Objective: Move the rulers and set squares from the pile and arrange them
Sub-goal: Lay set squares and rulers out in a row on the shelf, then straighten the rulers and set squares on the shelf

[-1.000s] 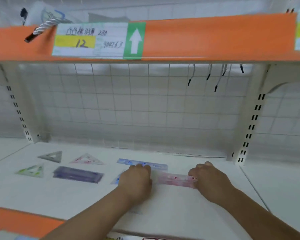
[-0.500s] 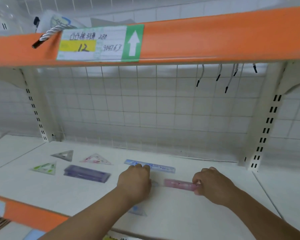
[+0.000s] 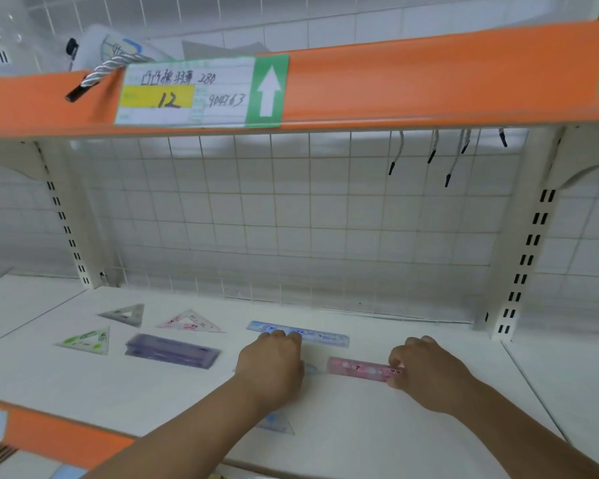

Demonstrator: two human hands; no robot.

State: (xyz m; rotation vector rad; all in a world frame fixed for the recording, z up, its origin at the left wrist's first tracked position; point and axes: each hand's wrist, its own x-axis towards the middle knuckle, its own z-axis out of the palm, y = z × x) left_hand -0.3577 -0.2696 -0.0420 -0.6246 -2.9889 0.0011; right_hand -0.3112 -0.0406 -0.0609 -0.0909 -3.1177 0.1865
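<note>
Finding: right hand (image 3: 426, 371) grip pinches one end of pink ruler (image 3: 358, 367), just in front of blue ruler (image 3: 301, 334); left hand (image 3: 270, 364) grip cannot be told. Risk: end-only pinch may swing it askew.

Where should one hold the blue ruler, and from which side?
Pinch the blue ruler across its long edges on the free right half, reaching from the front: it lies flat and crosswise, and the left hand is at its left part.

White shelf (image 3: 360, 426), wire grid back (image 3: 256, 219), orange rail (image 3: 429, 74), price label (image 3: 187, 91)
</note>
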